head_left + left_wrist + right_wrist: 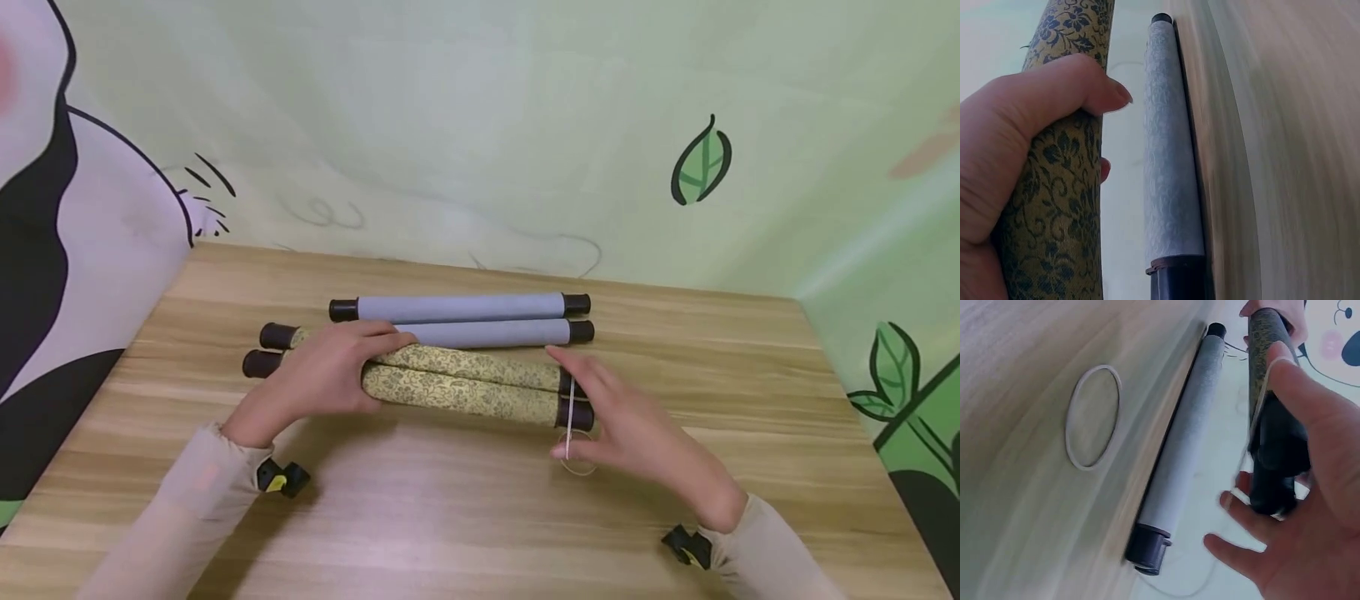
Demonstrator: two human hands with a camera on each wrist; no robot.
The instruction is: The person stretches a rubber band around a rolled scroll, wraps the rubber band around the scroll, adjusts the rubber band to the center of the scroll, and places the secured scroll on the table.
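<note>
Two scrolls (461, 387) in yellow cloth with dark floral patterns and black end knobs lie side by side, held up over the table. My left hand (326, 367) grips both near their left end, thumb and fingers wrapped around them, as the left wrist view shows for one roll (1063, 181). At the right end, my right hand (630, 421) has thumb and fingers spread, stretching a thin white rubber band (570, 412) between them. The band passes across the black knobs (1282, 440). Below, a second rubber band (1093, 419) lies as a loose loop on the wooden table.
Behind the yellow pair, two light blue scrolls (461, 307) with black knobs lie parallel on the table (420, 517). A printed cloth (450, 125) with leaves and a cartoon animal hangs along the back and sides. Each sleeve cuff carries a small black device (283, 477).
</note>
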